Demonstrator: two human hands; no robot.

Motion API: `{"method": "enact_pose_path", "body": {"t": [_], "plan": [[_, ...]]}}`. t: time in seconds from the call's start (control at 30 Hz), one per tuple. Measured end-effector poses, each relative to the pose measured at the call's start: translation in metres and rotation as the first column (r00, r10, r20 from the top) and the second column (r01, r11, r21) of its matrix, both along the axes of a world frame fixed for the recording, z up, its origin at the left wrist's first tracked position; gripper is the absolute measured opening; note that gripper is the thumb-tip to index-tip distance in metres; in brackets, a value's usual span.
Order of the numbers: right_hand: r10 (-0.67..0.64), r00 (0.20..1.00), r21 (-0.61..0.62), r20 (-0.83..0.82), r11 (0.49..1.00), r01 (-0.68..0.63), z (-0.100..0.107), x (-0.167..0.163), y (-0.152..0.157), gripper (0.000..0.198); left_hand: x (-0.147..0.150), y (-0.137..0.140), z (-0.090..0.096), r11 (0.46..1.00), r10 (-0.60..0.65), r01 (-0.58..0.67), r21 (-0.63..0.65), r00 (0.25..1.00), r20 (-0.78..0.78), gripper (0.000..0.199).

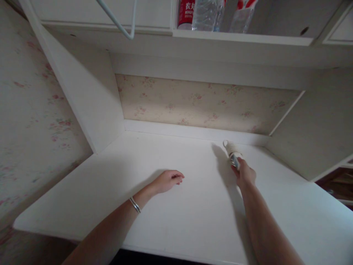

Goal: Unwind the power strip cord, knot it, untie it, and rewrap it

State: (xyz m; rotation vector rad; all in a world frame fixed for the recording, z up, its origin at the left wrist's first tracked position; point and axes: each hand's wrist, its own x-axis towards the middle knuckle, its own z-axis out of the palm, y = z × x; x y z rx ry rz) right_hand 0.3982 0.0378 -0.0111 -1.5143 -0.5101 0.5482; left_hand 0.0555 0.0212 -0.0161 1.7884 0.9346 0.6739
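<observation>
- Wound off-white cord [232, 148], set in close coils with a loop at its upper end; right of the frame's centre, near the rear of the white desktop [182, 221]; contact with the surface impossible to tell.
- Right hand [245, 173], right of centre; thumb and fingers clamped on the near end of the wound off-white cord, beside a small grey patch [235, 161] of unclear nature.
- Left hand [168, 180], just below centre; fingers together and curled inward, well apart from the cord; resting on or just above the desktop, unclear which.
- Silver bangle [135, 205], lower left of centre; around the left wrist [147, 193].
- Floral wallpaper [193, 103], mid-frame behind the desktop, also along the left edge.
- White shelf [242, 37], top right of centre; bearing one red-labelled bottle [186, 14] and, to its right, clear plastic bottles [204, 14].
- Pale bent rod [116, 20], top, left of centre.
</observation>
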Motion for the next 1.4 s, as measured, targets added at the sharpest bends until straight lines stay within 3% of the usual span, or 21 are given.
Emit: {"method": "enact_pose_path", "body": {"t": [0.07, 0.13, 0.27, 0.4, 0.6, 0.8, 0.93, 1.07, 1.13, 1.2, 1.3, 1.37, 1.4], "plan": [[0.147, 0.911, 0.193, -0.385, 0.978, -0.076, 0.003, -0.023, 0.004, 0.024, 0.001, 0.0, 0.0, 1.0, -0.004, 0.004, -0.005, 1.0, 0.002, 0.028], [0.335, 0.749, 0.321, -0.572, 0.931, -0.172, 0.006, -0.051, 0.006, 0.021, 0.002, -0.001, 0.0, 1.0, -0.011, 0.011, -0.015, 1.0, 0.016, 0.029], [0.555, 0.439, 0.437, -0.706, 0.83, -0.346, 0.006, -0.105, -0.002, 0.023, 0.007, -0.008, 0.003, 0.995, 0.001, 0.011, -0.097, 0.992, 0.123, 0.035], [0.657, 0.282, 0.481, -0.699, 0.724, -0.494, 0.007, -0.142, -0.017, 0.028, 0.015, -0.017, 0.01, 0.961, 0.089, -0.002, -0.276, 0.949, 0.302, 0.045], [0.754, 0.146, 0.499, -0.64, 0.553, -0.667, 0.009, -0.179, -0.037, 0.039, 0.018, -0.018, 0.013, 0.913, 0.133, 0.097, -0.397, 0.848, 0.514, 0.047], [0.808, 0.098, 0.532, -0.581, 0.467, -0.706, 0.008, -0.19, -0.041, 0.037, 0.018, -0.015, 0.013, 0.872, 0.27, 0.053, -0.487, 0.777, 0.568, 0.05], [0.845, 0.102, 0.548, -0.525, 0.427, -0.719, 0.006, -0.195, -0.047, 0.035, 0.016, -0.014, 0.016, 0.858, 0.295, 0.071, -0.508, 0.742, 0.602, 0.048], [0.879, 0.177, 0.432, -0.444, 0.383, -0.817, -0.003, -0.201, -0.05, 0.033, 0.012, -0.013, 0.018, 0.812, 0.273, 0.16, -0.561, 0.745, 0.608, 0.042], [0.904, 0.268, 0.343, -0.334, 0.382, -0.858, -0.004, -0.201, -0.05, 0.035, 0.01, -0.012, 0.017, 0.825, 0.286, 0.159, -0.542, 0.71, 0.644, 0.037], [0.901, 0.412, 0.188, -0.132, 0.431, -0.882, -0.003, -0.198, -0.05, 0.039, 0.01, -0.012, 0.017, 0.847, 0.315, 0.122, -0.517, 0.668, 0.674, 0.036], [0.759, 0.591, -0.055, 0.274, 0.626, -0.778, 0.003, -0.189, -0.049, 0.041, 0.01, -0.011, 0.015, 0.853, 0.375, 0.018, -0.522, 0.674, 0.637, 0.038], [0.617, 0.627, -0.1, 0.476, 0.746, -0.658, 0.005, -0.184, -0.049, 0.038, 0.011, -0.012, 0.013, 0.846, 0.394, -0.041, -0.531, 0.72, 0.571, 0.04], [0.564, 0.619, -0.103, 0.547, 0.779, -0.618, 0.006, -0.182, -0.049, 0.037, 0.012, -0.012, 0.012, 0.849, 0.384, -0.057, -0.525, 0.75, 0.538, 0.04]]}}
